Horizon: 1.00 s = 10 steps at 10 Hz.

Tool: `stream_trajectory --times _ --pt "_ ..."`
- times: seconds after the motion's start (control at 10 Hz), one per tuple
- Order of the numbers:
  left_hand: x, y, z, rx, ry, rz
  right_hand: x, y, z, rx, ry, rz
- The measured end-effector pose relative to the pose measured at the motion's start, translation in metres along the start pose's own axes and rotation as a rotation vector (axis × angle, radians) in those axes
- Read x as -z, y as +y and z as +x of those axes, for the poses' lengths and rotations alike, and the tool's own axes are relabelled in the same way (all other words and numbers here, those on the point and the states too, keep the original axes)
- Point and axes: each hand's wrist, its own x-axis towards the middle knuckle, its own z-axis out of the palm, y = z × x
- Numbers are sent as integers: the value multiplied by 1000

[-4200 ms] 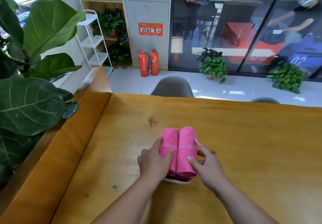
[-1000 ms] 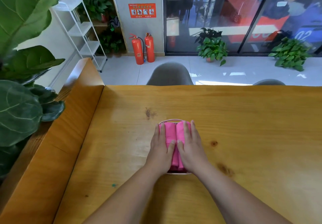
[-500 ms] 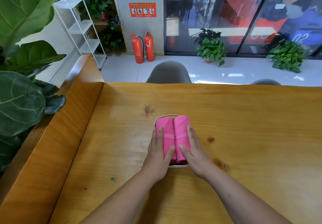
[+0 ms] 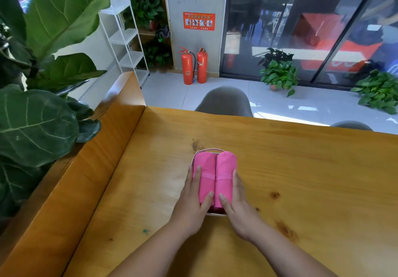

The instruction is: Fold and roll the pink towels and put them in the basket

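Two rolled pink towels lie side by side in a small white basket (image 4: 207,149) on the wooden table (image 4: 301,180). The left towel roll (image 4: 206,175) and the right towel roll (image 4: 225,173) run away from me. My left hand (image 4: 193,199) lies along the basket's left side, fingers straight, thumb resting on the left roll. My right hand (image 4: 237,203) lies along the right side, fingers straight, thumb on the right roll. Most of the basket is hidden under the towels and my hands.
A raised wooden ledge (image 4: 103,147) borders the table on the left, with a large-leafed plant (image 4: 36,121) behind it. A grey chair back (image 4: 224,102) stands beyond the far table edge. Two red fire extinguishers (image 4: 193,65) and a white shelf rack (image 4: 127,37) stand farther off.
My hands have slid from on top of the rolls out to the basket's sides, thumbs still on the towels. The view has tilted up slightly.
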Motion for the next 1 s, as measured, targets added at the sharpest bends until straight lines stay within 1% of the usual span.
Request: stream_trajectory --times 0.2,0.3,0.6,0.7,0.9,1.0 --pt "39 -33 35 27 7 42 -14 -33 55 12 -37 4" --pt "60 -51 57 37 -9 58 -20 -53 86 -12 -56 -8" --pt "110 -101 120 56 -42 50 -37 -106 156 -54 -52 41" --pt "118 -110 132 58 -44 59 -40 -111 172 -42 -38 24" --pt "124 -110 150 157 -65 136 -30 -115 190 -70 -102 -30" --pt "124 -101 151 208 -13 67 -12 -117 190 -61 -137 -32"
